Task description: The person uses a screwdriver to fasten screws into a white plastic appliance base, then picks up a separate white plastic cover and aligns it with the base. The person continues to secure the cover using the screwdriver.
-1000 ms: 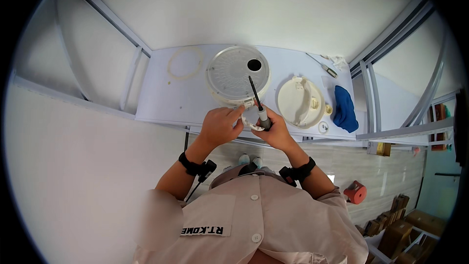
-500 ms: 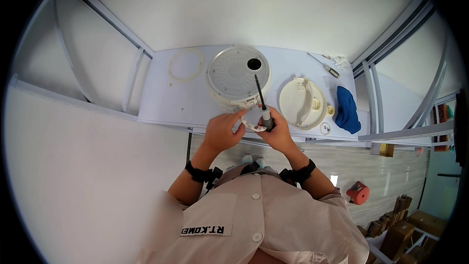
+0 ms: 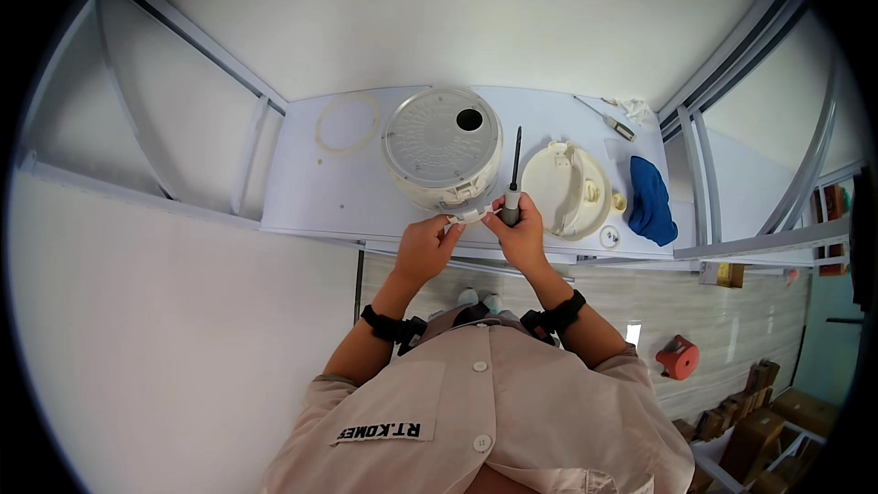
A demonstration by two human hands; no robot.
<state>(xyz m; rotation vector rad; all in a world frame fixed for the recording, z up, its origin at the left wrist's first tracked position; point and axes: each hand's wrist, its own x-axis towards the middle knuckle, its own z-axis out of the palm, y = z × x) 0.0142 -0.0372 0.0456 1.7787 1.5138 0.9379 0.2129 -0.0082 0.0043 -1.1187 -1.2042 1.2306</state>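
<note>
My left hand (image 3: pixel 424 247) pinches one end of a small curved white plastic piece (image 3: pixel 470 217). The other end sits at the fingertips of my right hand (image 3: pixel 521 240), which also grips a screwdriver (image 3: pixel 511 209) by its grey handle. The screwdriver's dark shaft points away from me. Just beyond the plastic piece stands a round white appliance, which looks like a rice cooker (image 3: pixel 443 148), with a grey metal disc on top and a dark round hole in it. To the right of it lies a round cream plastic cover (image 3: pixel 543 194), showing its inner side.
A thin pale ring (image 3: pixel 318 128) lies at the table's back left. On the right are a blue cloth (image 3: pixel 649 204), a second screwdriver (image 3: pixel 619 129), a small dish with screws (image 3: pixel 609 237) and a small cream part (image 3: pixel 619 204). A red stool (image 3: pixel 678 358) stands on the floor.
Both hands have shifted slightly, and the white piece is now held level with its broad side showing. The screwdriver has swung right, away from the appliance's top.
</note>
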